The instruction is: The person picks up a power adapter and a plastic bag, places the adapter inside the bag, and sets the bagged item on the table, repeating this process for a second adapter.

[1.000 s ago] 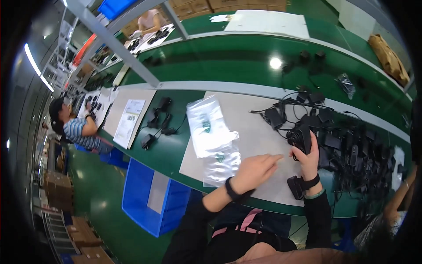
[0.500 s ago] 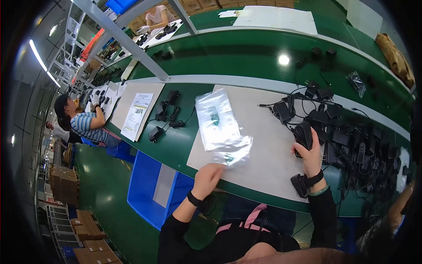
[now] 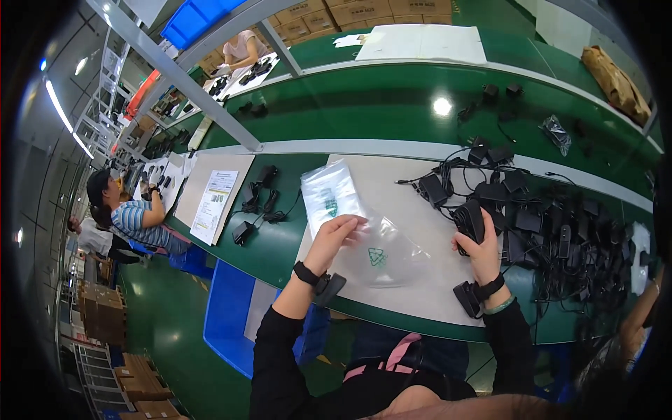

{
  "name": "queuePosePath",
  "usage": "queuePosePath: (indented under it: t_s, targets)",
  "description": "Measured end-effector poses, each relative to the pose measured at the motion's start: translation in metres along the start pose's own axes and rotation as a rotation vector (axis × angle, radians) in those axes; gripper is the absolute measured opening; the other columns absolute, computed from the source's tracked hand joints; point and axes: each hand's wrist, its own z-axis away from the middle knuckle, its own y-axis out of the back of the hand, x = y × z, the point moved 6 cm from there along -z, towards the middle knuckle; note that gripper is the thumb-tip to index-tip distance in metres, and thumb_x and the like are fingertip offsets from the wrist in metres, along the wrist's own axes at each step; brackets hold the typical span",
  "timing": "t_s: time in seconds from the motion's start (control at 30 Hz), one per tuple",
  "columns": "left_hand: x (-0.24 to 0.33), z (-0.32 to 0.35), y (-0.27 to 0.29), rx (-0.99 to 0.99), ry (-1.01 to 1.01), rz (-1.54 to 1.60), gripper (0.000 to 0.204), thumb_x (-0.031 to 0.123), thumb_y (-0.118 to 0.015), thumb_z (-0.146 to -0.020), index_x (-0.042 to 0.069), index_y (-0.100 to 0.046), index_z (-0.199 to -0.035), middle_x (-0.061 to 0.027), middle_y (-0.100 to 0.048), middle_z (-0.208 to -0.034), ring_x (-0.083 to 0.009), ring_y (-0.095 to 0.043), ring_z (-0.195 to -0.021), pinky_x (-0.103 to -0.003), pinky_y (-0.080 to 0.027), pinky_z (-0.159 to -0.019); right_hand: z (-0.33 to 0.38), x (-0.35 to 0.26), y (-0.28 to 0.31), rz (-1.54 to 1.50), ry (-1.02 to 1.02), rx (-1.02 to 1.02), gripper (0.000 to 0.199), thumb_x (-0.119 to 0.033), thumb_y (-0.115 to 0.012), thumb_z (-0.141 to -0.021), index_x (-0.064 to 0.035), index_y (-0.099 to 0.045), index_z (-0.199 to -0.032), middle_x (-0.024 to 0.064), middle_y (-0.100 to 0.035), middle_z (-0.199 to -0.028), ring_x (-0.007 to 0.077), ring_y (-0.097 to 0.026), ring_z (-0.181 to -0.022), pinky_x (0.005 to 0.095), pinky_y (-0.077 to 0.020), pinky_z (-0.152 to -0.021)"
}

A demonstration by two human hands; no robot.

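Pinched at its edge by my left hand (image 3: 337,238) is a clear plastic bag (image 3: 392,255) with a green printed mark. It hangs over the light mat (image 3: 448,283), its far end toward the right. Behind that hand lies a stack of similar clear bags (image 3: 329,183). My right hand (image 3: 483,248) grips a black power adapter (image 3: 467,220) with its cable bundled against it, just left of the heap. Black bands with a dark block are strapped on both my wrists.
A large heap of black adapters and cables (image 3: 553,238) covers the right of the bench. Left of the bags lie more adapters (image 3: 260,199) and a printed sheet (image 3: 214,203). A blue bin (image 3: 227,315) stands below the edge. A co-worker (image 3: 136,210) sits at the left.
My left hand has moved up and right, lifting one bag off the stack and spreading it over the mat. My right hand still holds the adapter. The whole view has shifted slightly.
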Motion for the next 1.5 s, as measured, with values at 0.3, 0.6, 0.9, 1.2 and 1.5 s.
queuePosePath:
  t_s: [0.3,0.6,0.9,1.2,1.5]
  targets:
    - [0.012,-0.043,0.026,0.156,-0.273,-0.698,0.02,0.021,-0.062,-0.083,0.008,-0.064,-0.098,-0.0038,-0.067,-0.088,-0.0137,-0.061,-0.071,-0.026,-0.047,-0.065,-0.001,-0.004,-0.002,0.011,0.015,0.0,0.06,0.007,-0.059,-0.074,-0.0033,-0.035,-0.128,0.0095,-0.055,-0.089,0.0159,-0.058,-0.069,0.0274,-0.0485,-0.059]
    - [0.06,-0.046,0.03,0.376,-0.807,-1.233,0.015,0.022,-0.066,-0.079,0.012,-0.066,-0.09,-0.0018,-0.066,-0.087,-0.022,-0.061,-0.068,-0.029,-0.047,-0.062,0.0,-0.002,-0.002,0.037,0.016,-0.005,0.06,0.008,-0.059,-0.073,-0.0033,-0.035,-0.127,0.0095,-0.055,-0.089,0.016,-0.058,-0.068,0.0274,-0.0487,-0.059]
    - [0.068,-0.041,0.034,0.473,-0.588,-0.506,0.01,0.01,-0.067,-0.077,0.004,-0.062,-0.082,-0.0006,-0.062,-0.075,-0.0078,-0.057,-0.066,-0.021,-0.043,-0.058,0.005,-0.01,-0.006,-0.075,0.022,-0.158,0.066,0.007,-0.061,-0.071,-0.004,-0.033,-0.13,0.0109,-0.055,-0.097,0.017,-0.058,-0.071,0.0274,-0.0489,-0.062]
    - [0.007,-0.035,-0.137,-0.163,-0.202,0.179,0.01,0.013,-0.063,-0.084,0.007,-0.057,-0.079,0.0027,-0.055,-0.067,-0.0065,-0.052,-0.064,-0.021,-0.041,-0.056,0.008,-0.011,-0.02,0.327,0.205,-0.371,0.073,0.001,-0.07,-0.065,-0.0028,-0.035,-0.129,0.0099,-0.052,-0.117,0.0142,-0.052,-0.102,0.0268,-0.0416,-0.089]
    - [-0.007,-0.044,-0.123,-0.187,-0.091,0.262,0.011,0.011,-0.055,-0.088,0.004,-0.059,-0.095,-0.0013,-0.058,-0.089,-0.0094,-0.054,-0.07,-0.022,-0.046,-0.066,-0.001,-0.015,0.004,0.172,0.136,-0.138,0.072,-0.002,-0.073,-0.063,-0.0024,-0.038,-0.126,0.0083,-0.051,-0.116,0.0148,-0.05,-0.107,0.0263,-0.0406,-0.091]
